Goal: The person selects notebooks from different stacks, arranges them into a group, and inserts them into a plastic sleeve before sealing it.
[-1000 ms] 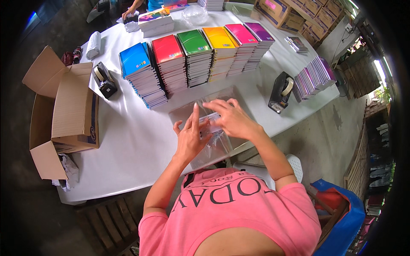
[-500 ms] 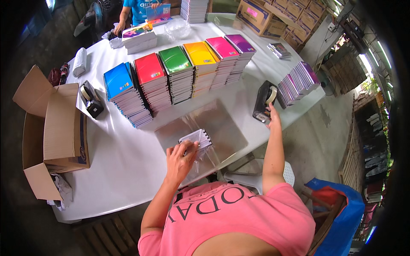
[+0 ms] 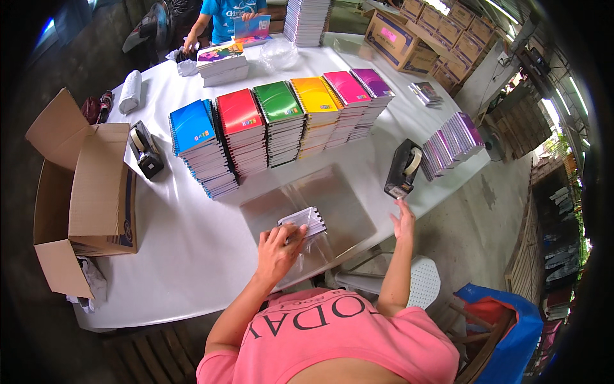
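My left hand (image 3: 279,251) has its fingers curled over the near left side of a small stack of spiral notebooks (image 3: 308,221). Clear plastic lies around this stack, which rests on a shiny clear sheet (image 3: 348,211) on the table. My right hand (image 3: 403,221) is at the front end of a black tape dispenser (image 3: 403,171), index finger stretched toward its cutter and thumb apart. Whether a strip of tape sticks to that fingertip is too small to tell. Beyond the sheet stand piles of blue notebooks (image 3: 192,125), red notebooks (image 3: 239,110) and green notebooks (image 3: 279,100).
Yellow notebooks (image 3: 313,95), pink notebooks (image 3: 345,88) and purple notebooks (image 3: 372,83) continue the row. A second tape dispenser (image 3: 147,153) stands beside an opened carton (image 3: 99,185) at left. More purple notebooks (image 3: 451,146) lie at right. Across the white table (image 3: 185,256), another person (image 3: 224,22) handles books.
My right hand has drawn back toward me, from the dispenser's side to just off its front end. My left hand stays on the small stack. The whole view has shifted slightly.
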{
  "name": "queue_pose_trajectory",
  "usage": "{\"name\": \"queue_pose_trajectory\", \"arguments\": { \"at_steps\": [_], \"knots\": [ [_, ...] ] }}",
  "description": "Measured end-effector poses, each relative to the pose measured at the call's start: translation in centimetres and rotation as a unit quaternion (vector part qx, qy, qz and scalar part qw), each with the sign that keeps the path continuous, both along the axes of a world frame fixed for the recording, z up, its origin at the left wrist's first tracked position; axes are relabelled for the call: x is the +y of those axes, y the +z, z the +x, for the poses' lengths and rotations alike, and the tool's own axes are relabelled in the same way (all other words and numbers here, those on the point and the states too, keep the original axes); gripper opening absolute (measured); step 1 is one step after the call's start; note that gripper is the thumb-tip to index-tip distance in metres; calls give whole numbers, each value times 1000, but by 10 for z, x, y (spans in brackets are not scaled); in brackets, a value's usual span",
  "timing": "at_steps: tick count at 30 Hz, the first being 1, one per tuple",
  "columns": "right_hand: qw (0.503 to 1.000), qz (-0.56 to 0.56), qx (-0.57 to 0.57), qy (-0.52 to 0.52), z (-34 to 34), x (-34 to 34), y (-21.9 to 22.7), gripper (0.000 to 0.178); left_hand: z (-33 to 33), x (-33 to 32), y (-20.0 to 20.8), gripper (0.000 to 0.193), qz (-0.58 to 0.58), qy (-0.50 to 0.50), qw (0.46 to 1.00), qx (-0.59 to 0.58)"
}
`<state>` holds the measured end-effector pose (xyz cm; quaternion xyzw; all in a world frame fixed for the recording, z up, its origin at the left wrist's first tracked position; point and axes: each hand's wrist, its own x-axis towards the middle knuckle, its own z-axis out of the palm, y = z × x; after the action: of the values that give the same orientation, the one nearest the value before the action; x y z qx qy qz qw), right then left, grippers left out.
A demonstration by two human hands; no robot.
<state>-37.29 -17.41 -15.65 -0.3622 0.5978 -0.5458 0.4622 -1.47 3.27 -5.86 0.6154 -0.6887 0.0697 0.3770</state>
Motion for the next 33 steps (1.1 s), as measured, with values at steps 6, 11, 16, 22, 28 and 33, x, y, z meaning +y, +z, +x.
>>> {"name": "queue_pose_trajectory", "arguments": {
  "at_steps": [6, 11, 16, 22, 28, 33],
  "knots": [
    [782, 55, 618, -59, 23, 26, 45, 21, 7, -1, -13, 41, -18, -10, 1000, -5],
    [939, -125, 273, 169, 129, 87, 121, 19, 8, -4, -18, 65, -15, -41, 997, 57],
    [946, 13, -71, 316, 218, 145, 150, 35, 9, -6, -27, 74, -66, -63, 990, 111],
    [960, 104, 21, 260, 241, 166, 122, 37, 11, -7, -28, 66, -27, -60, 995, 80],
    [963, 95, 47, 249, 232, 173, 91, 46, 15, 0, 4, 62, 150, -21, 988, 16],
    [948, 46, 143, 280, 208, 175, 28, 42, 18, -18, 38, 76, 236, -70, 968, -41]
  ]
}}
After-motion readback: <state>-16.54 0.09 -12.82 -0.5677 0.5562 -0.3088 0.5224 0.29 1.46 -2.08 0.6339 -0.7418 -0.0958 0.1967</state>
